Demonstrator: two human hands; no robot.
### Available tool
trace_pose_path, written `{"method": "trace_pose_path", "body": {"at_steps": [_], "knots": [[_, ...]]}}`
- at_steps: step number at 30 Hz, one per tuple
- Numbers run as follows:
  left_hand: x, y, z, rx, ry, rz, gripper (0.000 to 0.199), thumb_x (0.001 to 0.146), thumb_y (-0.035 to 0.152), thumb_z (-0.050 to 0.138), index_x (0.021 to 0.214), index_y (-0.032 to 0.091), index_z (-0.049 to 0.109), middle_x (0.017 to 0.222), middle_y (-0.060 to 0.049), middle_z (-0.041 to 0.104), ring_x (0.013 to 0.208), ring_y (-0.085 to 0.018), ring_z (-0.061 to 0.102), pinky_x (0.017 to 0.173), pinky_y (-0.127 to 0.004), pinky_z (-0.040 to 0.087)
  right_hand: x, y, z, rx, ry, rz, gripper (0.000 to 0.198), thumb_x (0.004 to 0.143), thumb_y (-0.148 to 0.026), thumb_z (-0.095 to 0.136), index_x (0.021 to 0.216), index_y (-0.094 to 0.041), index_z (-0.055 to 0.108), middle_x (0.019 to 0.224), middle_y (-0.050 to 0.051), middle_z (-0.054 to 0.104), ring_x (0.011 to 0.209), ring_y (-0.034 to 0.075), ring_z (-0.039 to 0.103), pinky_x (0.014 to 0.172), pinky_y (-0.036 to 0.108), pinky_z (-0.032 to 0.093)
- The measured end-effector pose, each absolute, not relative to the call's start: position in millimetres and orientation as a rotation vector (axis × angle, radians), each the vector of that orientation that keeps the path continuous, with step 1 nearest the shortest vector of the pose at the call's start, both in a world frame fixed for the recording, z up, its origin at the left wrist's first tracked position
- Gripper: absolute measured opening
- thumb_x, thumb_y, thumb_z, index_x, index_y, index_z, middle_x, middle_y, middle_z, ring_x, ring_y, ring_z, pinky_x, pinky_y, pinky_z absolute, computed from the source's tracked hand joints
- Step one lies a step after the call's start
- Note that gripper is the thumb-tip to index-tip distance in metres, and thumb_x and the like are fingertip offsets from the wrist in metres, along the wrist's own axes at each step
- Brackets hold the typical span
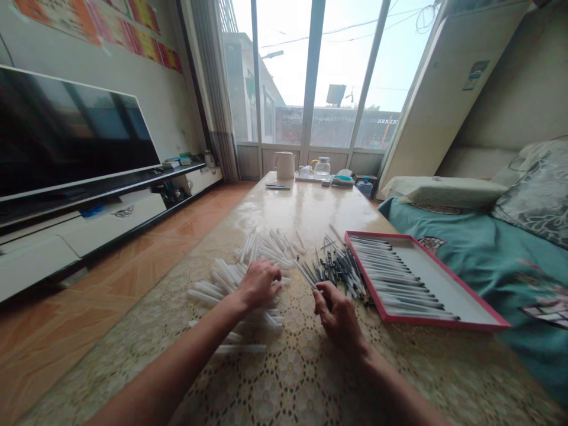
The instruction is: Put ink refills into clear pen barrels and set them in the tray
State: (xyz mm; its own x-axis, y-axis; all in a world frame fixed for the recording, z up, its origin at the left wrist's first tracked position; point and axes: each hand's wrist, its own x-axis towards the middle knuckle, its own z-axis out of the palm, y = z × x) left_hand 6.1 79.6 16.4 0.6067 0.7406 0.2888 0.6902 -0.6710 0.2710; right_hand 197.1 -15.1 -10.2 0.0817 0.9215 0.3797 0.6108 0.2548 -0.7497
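Note:
My left hand (261, 284) is bent down over a loose pile of translucent white tubes (222, 278). Its fingers are curled and the tips are partly hidden, so what they grip, if anything, does not show clearly. My right hand (336, 309) pinches a slender dark pen-like stick (305, 273), which points up and to the left. Just beyond that hand lies a heap of similar dark sticks (338, 266). To its right, a shallow pink-rimmed box (448, 322) holds a row of pale tubes with dark ends (394, 272).
The long table (284, 393) has a patterned cover. At its far end stand a beige jug (284, 165), a glass pitcher (322, 167) and a tissue pack (342, 180). A green-covered sofa (448, 236) borders the right side; a TV cabinet (110, 225) runs along the left.

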Motion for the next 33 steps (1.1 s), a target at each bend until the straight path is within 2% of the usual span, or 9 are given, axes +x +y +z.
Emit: {"method": "trace_pose_path", "body": {"at_steps": [4,7,10,13,17,22,26,30,33], "knots": [[13.0,89.2,17.9,2.64,1.187,0.542,0.011,0.062,0.008,0.06,0.065,0.018,0.065,0.07,-0.005,0.064,0.07,-0.021,0.058,0.068,-0.034,0.042,197.1,-15.3,-9.7,-1.449,-1.62,0.433,0.025,0.089,-0.035,0.041,0.092,-0.015,0.056,0.058,-0.002,0.055,0.052,0.013,0.054,0.053,0.022,0.038],[16.1,88.7,22.1,2.572,1.19,0.592,0.014,0.063,0.005,0.057,0.064,0.019,0.061,0.071,-0.006,0.064,0.074,-0.021,0.058,0.071,-0.034,0.043,197.0,-15.8,-8.8,-1.455,-1.612,0.429,0.025,0.089,-0.034,0.041,0.092,-0.015,0.056,0.058,-0.001,0.055,0.052,0.013,0.053,0.052,0.022,0.038],[13.0,74.1,30.7,2.471,1.22,0.715,0.012,0.072,0.01,0.053,0.077,0.019,0.059,0.083,-0.007,0.064,0.085,-0.021,0.058,0.078,-0.035,0.043,196.7,-16.5,-7.1,-1.457,-1.597,0.423,0.025,0.089,-0.034,0.041,0.092,-0.014,0.056,0.057,-0.002,0.055,0.052,0.013,0.054,0.052,0.022,0.038],[-1.6,41.9,40.7,2.299,1.2,0.766,0.009,0.084,0.021,0.045,0.086,0.018,0.053,0.079,-0.005,0.062,0.071,-0.016,0.059,0.067,-0.03,0.046,196.5,-17.0,-5.8,-1.452,-1.586,0.428,0.025,0.089,-0.034,0.04,0.092,-0.014,0.056,0.056,-0.002,0.056,0.052,0.013,0.055,0.052,0.022,0.038],[-35.9,-8.8,48.8,1.649,0.785,0.435,0.014,0.085,0.032,0.05,0.09,0.019,0.052,0.084,-0.005,0.064,0.07,-0.016,0.06,0.063,-0.029,0.047,197.1,-16.5,-6.3,-1.461,-1.604,0.384,0.025,0.089,-0.033,0.04,0.09,-0.015,0.057,0.057,0.0,0.056,0.052,0.013,0.053,0.052,0.022,0.038],[-65.7,-30.5,48.0,1.6,0.733,0.297,0.013,0.08,0.033,0.058,0.086,0.021,0.061,0.083,-0.003,0.065,0.078,-0.018,0.058,0.071,-0.031,0.045,198.4,-15.6,-7.4,-1.456,-1.593,0.366,0.024,0.089,-0.032,0.04,0.089,-0.015,0.057,0.064,0.002,0.059,0.055,0.013,0.053,0.054,0.022,0.04],[-59.7,-13.8,31.5,1.84,0.868,0.521,0.015,0.081,0.032,0.056,0.084,0.02,0.064,0.083,-0.004,0.064,0.08,-0.018,0.058,0.074,-0.029,0.045,198.4,-15.6,-8.9,-1.465,-1.596,0.371,0.024,0.089,-0.033,0.041,0.089,-0.015,0.057,0.061,0.0,0.057,0.054,0.013,0.052,0.053,0.022,0.039],[-47.4,3.8,20.1,1.974,1.079,0.963,0.014,0.081,0.03,0.055,0.087,0.02,0.062,0.083,-0.004,0.063,0.081,-0.019,0.057,0.077,-0.031,0.045,198.6,-15.2,-10.4,-1.449,-1.607,0.37,0.025,0.089,-0.034,0.041,0.09,-0.015,0.058,0.058,-0.001,0.056,0.052,0.013,0.052,0.053,0.021,0.039],[-51.9,1.4,32.0,1.922,1.064,0.844,0.014,0.081,0.032,0.055,0.088,0.021,0.061,0.084,-0.004,0.063,0.079,-0.019,0.058,0.075,-0.03,0.046,198.9,-14.9,-10.0,-1.449,-1.608,0.357,0.026,0.089,-0.034,0.04,0.091,-0.015,0.058,0.06,0.0,0.057,0.053,0.013,0.053,0.053,0.022,0.04]]}}
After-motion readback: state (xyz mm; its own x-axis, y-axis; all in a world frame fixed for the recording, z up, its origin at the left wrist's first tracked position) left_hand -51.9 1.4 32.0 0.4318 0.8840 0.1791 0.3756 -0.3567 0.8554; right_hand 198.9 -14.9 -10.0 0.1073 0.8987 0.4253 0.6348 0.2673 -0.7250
